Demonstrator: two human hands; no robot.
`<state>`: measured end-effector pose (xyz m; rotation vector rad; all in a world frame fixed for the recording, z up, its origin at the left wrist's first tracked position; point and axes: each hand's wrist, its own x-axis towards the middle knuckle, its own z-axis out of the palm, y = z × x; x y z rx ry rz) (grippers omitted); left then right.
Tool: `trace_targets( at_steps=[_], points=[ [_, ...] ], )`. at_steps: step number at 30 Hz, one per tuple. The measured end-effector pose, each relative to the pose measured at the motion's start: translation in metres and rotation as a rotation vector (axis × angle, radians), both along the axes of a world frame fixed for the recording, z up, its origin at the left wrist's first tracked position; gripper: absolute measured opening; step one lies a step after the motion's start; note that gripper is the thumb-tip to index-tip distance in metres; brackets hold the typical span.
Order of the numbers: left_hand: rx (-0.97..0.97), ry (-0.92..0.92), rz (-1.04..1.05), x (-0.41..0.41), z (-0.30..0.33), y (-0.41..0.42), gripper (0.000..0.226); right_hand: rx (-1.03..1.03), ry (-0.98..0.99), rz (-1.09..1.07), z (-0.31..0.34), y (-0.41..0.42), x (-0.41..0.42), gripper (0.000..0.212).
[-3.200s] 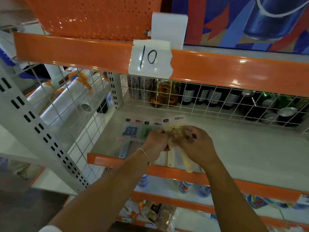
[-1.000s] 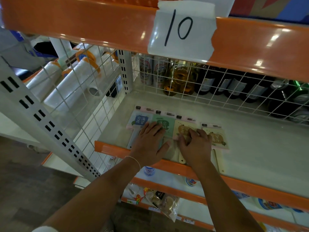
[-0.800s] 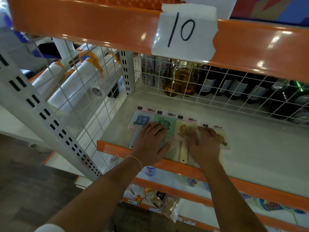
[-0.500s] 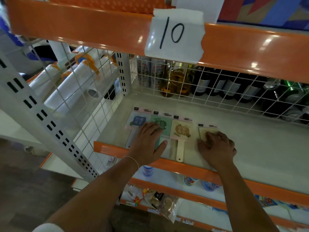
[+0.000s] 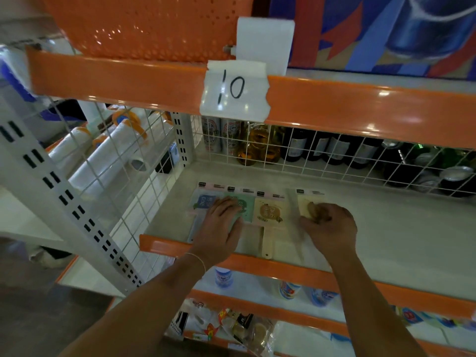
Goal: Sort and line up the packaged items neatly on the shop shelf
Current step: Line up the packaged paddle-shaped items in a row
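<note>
Four flat packaged items with handles lie side by side on the grey shelf [image 5: 391, 228], near its left front. From left they are a blue package [image 5: 202, 200], a green package [image 5: 246, 206], a tan package [image 5: 269, 212] and a pale beige package [image 5: 305, 202] set a little apart to the right. My left hand [image 5: 219, 228] lies flat with straight fingers over the blue and green packages. My right hand [image 5: 328, 225] has curled fingers on the pale beige package and covers its lower part.
A wire mesh back wall fronts bottles and cans [image 5: 260, 143]. White rolls [image 5: 103, 161] lie behind the left mesh side. The orange upper shelf edge carries a paper label "10" [image 5: 234, 90]. Small bottles [image 5: 222, 276] stand on the shelf below.
My right hand left the tan package and slid the pale beige package away to the right, opening a gap. My left hand stayed flat on the blue and green packages.
</note>
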<state>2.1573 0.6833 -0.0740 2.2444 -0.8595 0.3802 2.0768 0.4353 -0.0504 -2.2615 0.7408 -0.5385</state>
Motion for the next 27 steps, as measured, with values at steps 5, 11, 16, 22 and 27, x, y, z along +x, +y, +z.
trace_targets(
  at_steps=[5, 11, 16, 22, 27],
  points=[
    [-0.231, 0.58, 0.053, -0.029, 0.05, -0.05, 0.026, -0.129, -0.268, 0.146, 0.017, 0.036, 0.002, 0.046],
    [-0.529, 1.158, 0.167, -0.018, 0.068, -0.071, 0.017, -0.158, -0.195, 0.217, 0.021, 0.066, 0.005, 0.068],
    [-0.597, 1.152, 0.132, -0.01, 0.07, -0.062, 0.017, 0.028, -0.193, 0.262, 0.027, 0.054, -0.001, 0.038],
    [-0.426, 1.05, 0.097, 0.003, 0.07, -0.051, 0.018, 0.526, -0.146, 0.202, 0.022, 0.037, 0.007, 0.032],
    [-0.121, 0.481, 0.161, 0.011, 0.045, -0.018, 0.012, 0.503, -0.134, 0.007, 0.0, 0.027, 0.021, 0.032]
  ],
)
